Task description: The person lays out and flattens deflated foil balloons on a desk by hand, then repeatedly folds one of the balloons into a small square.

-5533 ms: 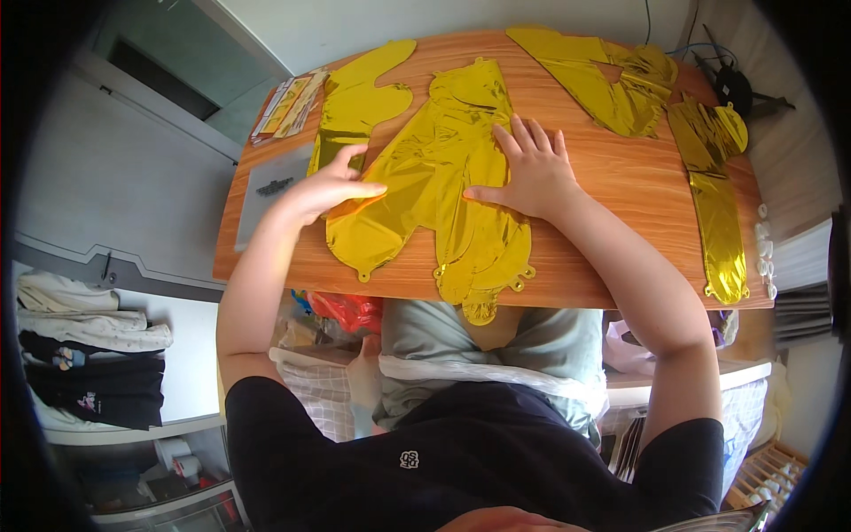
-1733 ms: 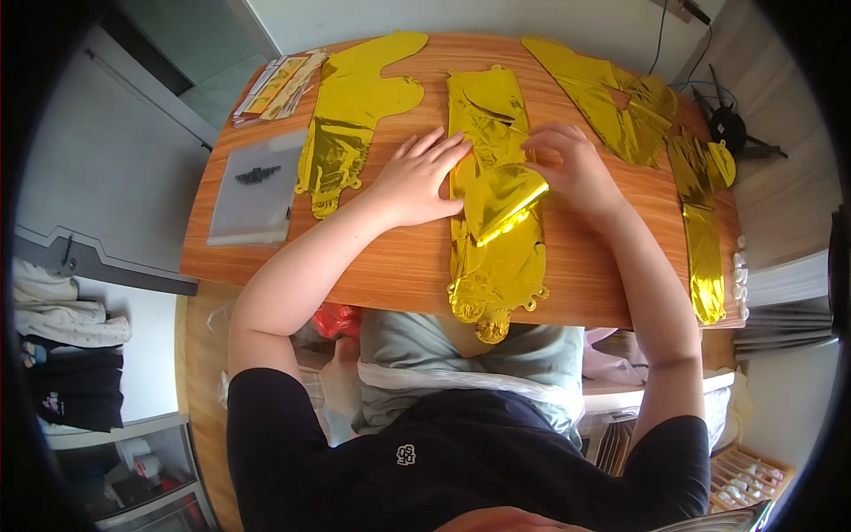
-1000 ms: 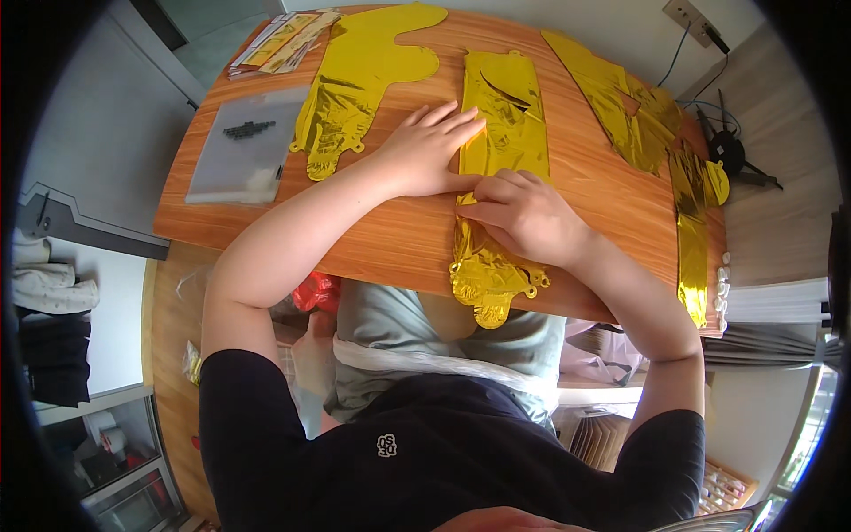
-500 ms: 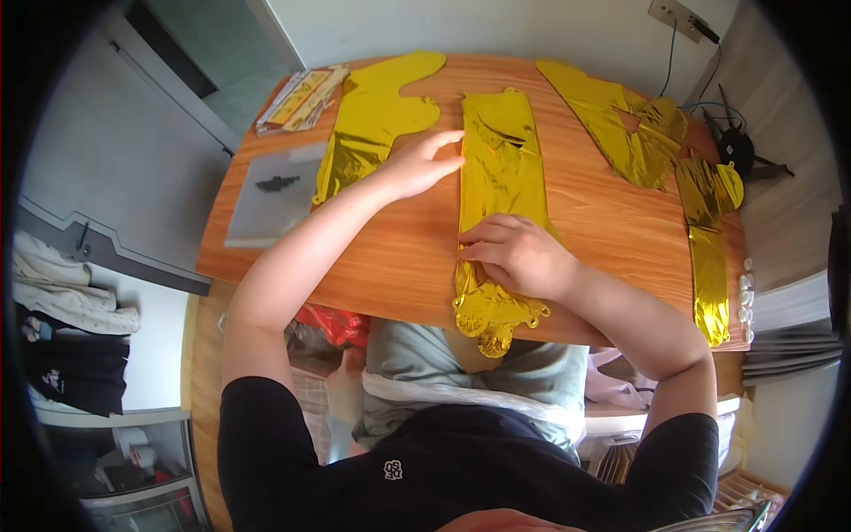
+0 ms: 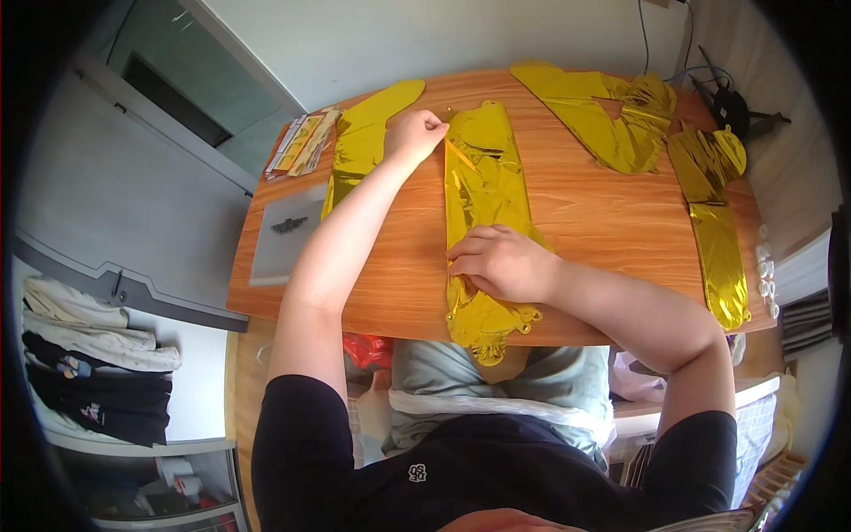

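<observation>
A flat, uninflated gold foil balloon (image 5: 487, 195) lies lengthwise in front of me, its crumpled lower end hanging over the table's near edge. My left hand (image 5: 415, 137) is closed in a pinch at the balloon's upper left edge, where the foil lifts into a slanting fold. Lower down, my right hand (image 5: 505, 263) lies on the balloon with its fingers curled together at the left edge. The tips of those fingers are partly hidden.
Another gold balloon (image 5: 368, 111) lies left on the wooden table (image 5: 612, 239), two more to the right (image 5: 594, 111) (image 5: 720, 248). Printed cards (image 5: 301, 146) and a clear plastic bag (image 5: 275, 253) are at the left. Small white rolls (image 5: 767, 279) line the right edge.
My left hand has gone from open beside the balloon to a pinch farther up its left edge, lifting a fold. My right hand stays on the lower part. The view has shifted slightly.
</observation>
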{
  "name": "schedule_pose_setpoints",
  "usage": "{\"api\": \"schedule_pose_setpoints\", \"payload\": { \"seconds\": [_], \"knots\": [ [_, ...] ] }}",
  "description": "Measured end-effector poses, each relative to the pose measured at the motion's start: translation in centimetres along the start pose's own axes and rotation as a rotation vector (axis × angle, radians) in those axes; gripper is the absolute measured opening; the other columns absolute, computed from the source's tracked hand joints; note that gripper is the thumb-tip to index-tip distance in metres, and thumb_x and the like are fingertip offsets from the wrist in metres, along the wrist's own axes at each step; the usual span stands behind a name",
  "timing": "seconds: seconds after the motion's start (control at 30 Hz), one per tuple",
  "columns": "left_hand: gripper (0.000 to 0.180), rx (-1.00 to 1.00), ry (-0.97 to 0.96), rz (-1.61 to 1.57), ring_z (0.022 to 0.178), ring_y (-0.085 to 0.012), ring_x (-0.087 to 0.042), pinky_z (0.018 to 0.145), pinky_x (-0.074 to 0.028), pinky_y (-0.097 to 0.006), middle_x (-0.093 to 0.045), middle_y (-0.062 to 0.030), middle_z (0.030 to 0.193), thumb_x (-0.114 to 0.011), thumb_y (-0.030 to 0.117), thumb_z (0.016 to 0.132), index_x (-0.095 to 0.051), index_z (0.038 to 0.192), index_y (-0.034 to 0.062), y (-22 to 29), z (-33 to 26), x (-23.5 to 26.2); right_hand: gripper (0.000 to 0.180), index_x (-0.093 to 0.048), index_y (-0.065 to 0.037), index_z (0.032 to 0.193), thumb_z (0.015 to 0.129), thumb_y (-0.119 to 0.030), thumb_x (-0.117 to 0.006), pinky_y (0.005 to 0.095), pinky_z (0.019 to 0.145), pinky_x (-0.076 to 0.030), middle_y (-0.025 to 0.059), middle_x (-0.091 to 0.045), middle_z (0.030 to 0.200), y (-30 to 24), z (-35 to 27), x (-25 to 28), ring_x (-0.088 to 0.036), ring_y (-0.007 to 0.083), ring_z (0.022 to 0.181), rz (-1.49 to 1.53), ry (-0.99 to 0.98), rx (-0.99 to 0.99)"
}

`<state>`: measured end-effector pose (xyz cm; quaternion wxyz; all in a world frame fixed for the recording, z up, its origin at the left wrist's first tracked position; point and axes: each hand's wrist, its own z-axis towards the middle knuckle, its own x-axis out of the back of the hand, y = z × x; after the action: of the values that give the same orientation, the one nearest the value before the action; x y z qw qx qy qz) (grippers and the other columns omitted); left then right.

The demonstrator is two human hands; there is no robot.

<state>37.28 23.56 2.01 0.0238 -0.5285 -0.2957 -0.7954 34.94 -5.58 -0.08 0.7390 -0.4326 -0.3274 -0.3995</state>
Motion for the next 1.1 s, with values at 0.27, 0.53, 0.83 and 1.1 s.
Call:
{"api": "schedule_pose_setpoints", "payload": {
  "seconds": [0.27,0.53,0.83,1.1],
  "knots": [
    [0.036,0.100,-0.246,-0.875,0.103,-0.0143,-0.067,0.087,-0.052,-0.031,-0.074,-0.0070,0.116,-0.069,0.026,0.099,-0.066,0.126,0.0012,-1.1,-0.5,0.5,0.027,-0.074,-0.011,0.113,0.085,-0.010,-0.072,0.0430,0.102,-0.050,0.0071,-0.069,0.125,0.2,-0.4,-0.2,-0.061,0.0283,0.120,-0.011,0.019,0.000],
    [0.028,-0.325,-0.122,-0.118,0.117,-0.0304,-0.067,0.102,-0.052,-0.038,-0.073,-0.0136,0.120,-0.074,0.020,0.094,-0.073,0.118,0.0052,-1.0,-5.9,0.4,0.027,-0.074,-0.010,0.113,0.086,-0.011,-0.071,0.0430,0.103,-0.049,0.0071,-0.068,0.126,0.3,-0.7,-0.2,-0.060,0.0283,0.122,-0.014,-0.008,-0.022],
    [0.033,-0.583,-0.085,0.121,0.131,-0.0306,-0.059,0.111,-0.046,-0.044,-0.071,-0.0117,0.128,-0.070,0.027,0.097,-0.071,0.122,0.0065,-2.2,-5.2,1.1,0.027,-0.073,-0.009,0.113,0.086,-0.012,-0.071,0.0423,0.103,-0.049,0.0072,-0.069,0.126,0.0,-0.2,-0.5,-0.061,0.0282,0.121,-0.037,0.006,0.010],
    [0.041,-0.534,-0.101,0.050,0.129,-0.0326,-0.060,0.108,-0.048,-0.045,-0.068,-0.0153,0.133,-0.072,0.036,0.094,-0.071,0.124,0.0084,-2.4,-4.9,1.0,0.033,-0.070,-0.009,0.120,0.088,-0.017,-0.065,0.0399,0.102,-0.050,0.0056,-0.067,0.128,-0.9,-0.2,-0.2,-0.062,0.0257,0.119,-0.196,-0.073,0.029]
  ]
}}
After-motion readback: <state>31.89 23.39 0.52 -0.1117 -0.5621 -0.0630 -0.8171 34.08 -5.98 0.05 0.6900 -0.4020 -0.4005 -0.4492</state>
